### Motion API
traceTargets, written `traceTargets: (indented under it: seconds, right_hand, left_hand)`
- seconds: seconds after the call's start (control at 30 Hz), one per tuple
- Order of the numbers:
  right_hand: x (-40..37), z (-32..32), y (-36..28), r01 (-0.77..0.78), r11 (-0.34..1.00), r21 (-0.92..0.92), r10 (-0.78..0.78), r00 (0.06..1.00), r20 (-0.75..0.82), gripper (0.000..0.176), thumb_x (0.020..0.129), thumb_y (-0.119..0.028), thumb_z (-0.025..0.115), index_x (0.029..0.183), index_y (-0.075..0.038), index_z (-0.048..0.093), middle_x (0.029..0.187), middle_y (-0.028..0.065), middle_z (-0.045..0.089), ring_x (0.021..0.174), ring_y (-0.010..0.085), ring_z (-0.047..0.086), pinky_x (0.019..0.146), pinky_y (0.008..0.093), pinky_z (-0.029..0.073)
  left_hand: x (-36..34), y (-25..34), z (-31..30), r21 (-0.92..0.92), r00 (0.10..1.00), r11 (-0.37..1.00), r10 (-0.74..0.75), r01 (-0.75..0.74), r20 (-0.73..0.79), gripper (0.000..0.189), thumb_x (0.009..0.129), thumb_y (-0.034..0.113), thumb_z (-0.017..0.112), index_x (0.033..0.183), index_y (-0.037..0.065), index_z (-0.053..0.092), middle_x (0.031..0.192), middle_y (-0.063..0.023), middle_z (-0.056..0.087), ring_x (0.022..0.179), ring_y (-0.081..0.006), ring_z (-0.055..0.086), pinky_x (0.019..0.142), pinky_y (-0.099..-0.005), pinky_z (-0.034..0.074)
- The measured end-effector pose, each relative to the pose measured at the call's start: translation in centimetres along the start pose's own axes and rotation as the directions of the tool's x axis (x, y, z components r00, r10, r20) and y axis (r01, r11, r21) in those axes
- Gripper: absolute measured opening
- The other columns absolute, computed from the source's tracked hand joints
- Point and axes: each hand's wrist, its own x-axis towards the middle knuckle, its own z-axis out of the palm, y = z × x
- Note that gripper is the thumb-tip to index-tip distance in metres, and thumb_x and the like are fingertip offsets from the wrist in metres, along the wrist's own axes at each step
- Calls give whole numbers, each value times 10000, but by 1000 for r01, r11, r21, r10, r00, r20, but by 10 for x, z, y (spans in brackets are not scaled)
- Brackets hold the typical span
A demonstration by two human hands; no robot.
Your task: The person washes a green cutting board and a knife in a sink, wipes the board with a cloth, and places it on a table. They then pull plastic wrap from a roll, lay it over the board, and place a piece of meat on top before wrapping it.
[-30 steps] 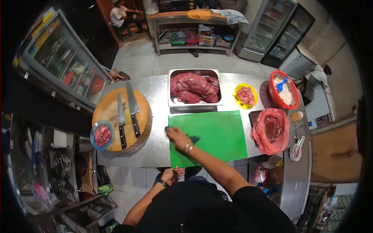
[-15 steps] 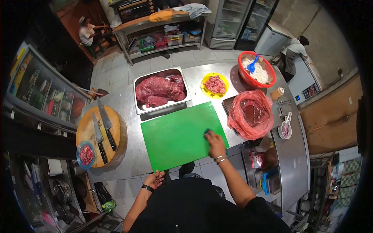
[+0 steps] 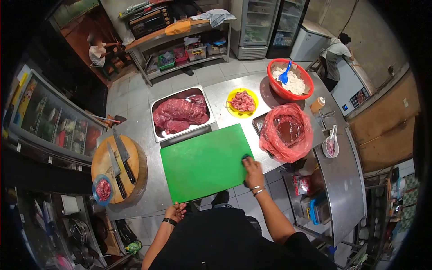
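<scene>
Your right hand [image 3: 253,173] has slid to the green board's [image 3: 202,164] right edge, fingers clenched on a dark cloth [image 3: 246,157] there. The board lies crosswise on the tabletop [image 3: 143,129], nearly all of it left of that hand. Your left hand [image 3: 175,210] sits at the near edge; whether its fingers grasp anything cannot be told.

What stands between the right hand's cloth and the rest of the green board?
Nothing visible. The right hand presses the cloth at the right edge of the green board; its surface is bare.
</scene>
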Motion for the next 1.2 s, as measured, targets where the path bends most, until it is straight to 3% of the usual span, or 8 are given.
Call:
traceTargets:
  seconds: [0.17,0.23,0.4,0.7,0.9,0.97,1.03,1.2]
  right_hand:
    - [-1,9,-3,-253,957,-141,233,962,-145,420,777,-43,575,1195,-17,606,1267,153,554,1019,337,529,909,397,473]
    - [-6,11,-3,85,990,-111,-88,996,-21,441,769,-25,574,1209,-18,603,1271,158,550,1033,342,528,917,390,477]
    - [37,11,13,230,973,-6,-228,966,119,466,754,20,545,1215,-18,603,1275,151,546,1037,338,529,921,390,481]
    - [138,103,-50,-68,998,-15,67,995,-69,460,772,14,523,1228,-19,579,1259,153,511,1055,348,501,909,384,480]
    - [90,149,-179,302,952,52,-305,950,67,382,815,-33,492,1188,15,561,1213,171,499,1031,321,517,900,370,489]
    - [53,159,-218,356,902,244,-415,872,260,454,810,-42,503,1261,-4,542,1287,167,484,1071,310,510,963,368,465]
    - [15,165,-241,601,765,233,-642,739,205,442,823,-82,508,1256,-10,561,1289,160,511,1079,287,524,974,354,464]
    - [27,138,-198,589,750,301,-656,720,226,402,815,-67,524,1208,-26,594,1296,149,549,1102,289,552,940,372,484]
  left_hand:
    - [-2,1,2,9,1000,1000,-12,12,-12,382,1007,405,471,1157,87,622,894,19,713,674,-155,617,562,-309,429]
    - [-5,4,2,3,1000,1000,-6,6,-10,361,1009,385,475,1146,86,625,898,16,714,665,-152,616,550,-304,428]
    - [-9,8,-1,17,998,1000,-25,26,-52,285,1003,329,513,1062,76,631,859,1,715,611,-123,613,501,-280,421]
    - [-13,11,9,142,983,990,48,-22,-180,212,944,285,629,907,81,674,765,-16,709,508,-111,583,457,-265,372]
    - [-20,11,8,131,971,990,74,-45,-229,207,945,256,624,879,68,677,765,-24,708,520,-111,586,463,-271,364]
    - [-15,6,3,105,970,993,81,-58,-229,210,947,263,620,901,65,675,768,-32,708,525,-116,592,458,-275,363]
    - [-16,2,-1,74,964,995,86,-69,-251,201,947,257,617,924,66,675,775,-33,709,526,-117,594,457,-273,364]
    - [-16,-5,-12,-37,972,994,88,-98,-217,170,936,222,623,973,64,675,786,-30,709,520,-119,600,433,-275,359]
